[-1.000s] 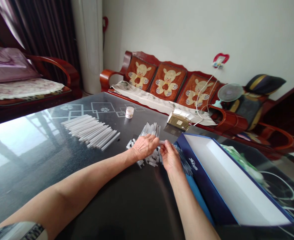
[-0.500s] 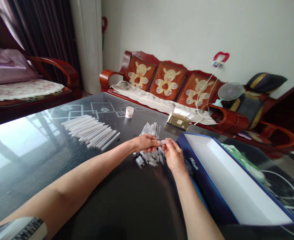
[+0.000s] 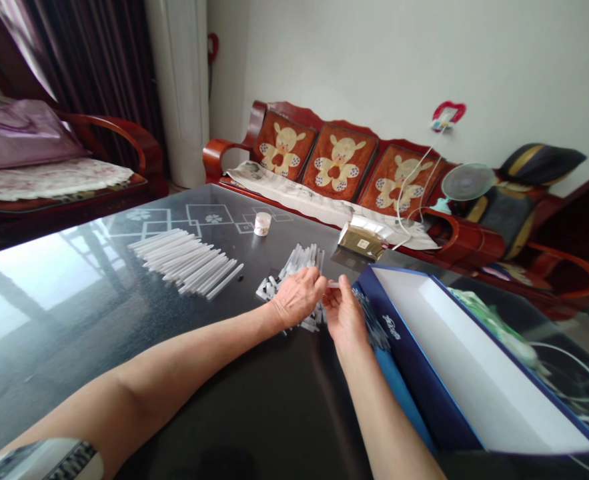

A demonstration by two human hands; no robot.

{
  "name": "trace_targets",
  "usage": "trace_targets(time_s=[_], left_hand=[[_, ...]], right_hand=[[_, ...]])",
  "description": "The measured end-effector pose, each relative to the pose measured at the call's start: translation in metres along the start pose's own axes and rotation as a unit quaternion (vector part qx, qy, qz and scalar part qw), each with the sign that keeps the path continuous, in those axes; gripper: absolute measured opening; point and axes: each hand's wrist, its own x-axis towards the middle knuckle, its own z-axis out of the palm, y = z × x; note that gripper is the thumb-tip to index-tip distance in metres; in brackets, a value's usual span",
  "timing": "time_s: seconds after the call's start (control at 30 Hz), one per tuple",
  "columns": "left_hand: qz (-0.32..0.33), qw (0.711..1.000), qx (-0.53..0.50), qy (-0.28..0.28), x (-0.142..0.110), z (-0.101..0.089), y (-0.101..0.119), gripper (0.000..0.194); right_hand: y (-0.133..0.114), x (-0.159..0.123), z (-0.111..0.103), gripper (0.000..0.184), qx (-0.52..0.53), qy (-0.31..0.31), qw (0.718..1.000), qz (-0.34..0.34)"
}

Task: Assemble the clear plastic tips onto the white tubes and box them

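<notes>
My right hand (image 3: 345,313) is closed, pinching a small whitish pen cap (image 3: 333,285) between thumb and fingers. My left hand (image 3: 298,293) is right beside it, palm down with fingers curled; what they hold is hidden. Beneath both hands lies a heap of small clear and white caps (image 3: 310,324), some with dark parts. Behind my left hand are several slim translucent tubes (image 3: 304,255). To the left, white pen barrels (image 3: 189,263) lie side by side in a slanting row. Thin dark sticks (image 3: 373,323) lie just right of my right hand.
A long blue box (image 3: 454,347) with a white inside stands at the right of the dark glossy table (image 3: 244,413). Farther back are a small white tub (image 3: 262,225) and a tissue pack (image 3: 361,241). A green-white bag (image 3: 494,327) and white cable lie beyond the box.
My left hand has turned palm down and now covers more of the cap heap. My right hand has stayed close by, its palm turned up more, still pinching the small piece.
</notes>
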Motion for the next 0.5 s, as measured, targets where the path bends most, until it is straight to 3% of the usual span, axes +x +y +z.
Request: trace_targets(time_s=[0.3,0.5], left_hand=[[0.043,0.998,0.039,0.040,-0.0014,0.0026,-0.0061,0.024],[0.016,1.000,-0.014,-0.012,0.0003,0.0019,-0.0044,0.021]], right_hand=[[0.0098,0.0013,0.0023,0.033,0.037,0.039,0.999,0.002],[0.0062,0.0061,-0.0032,0.033,0.033,0.020,0.998,-0.047]])
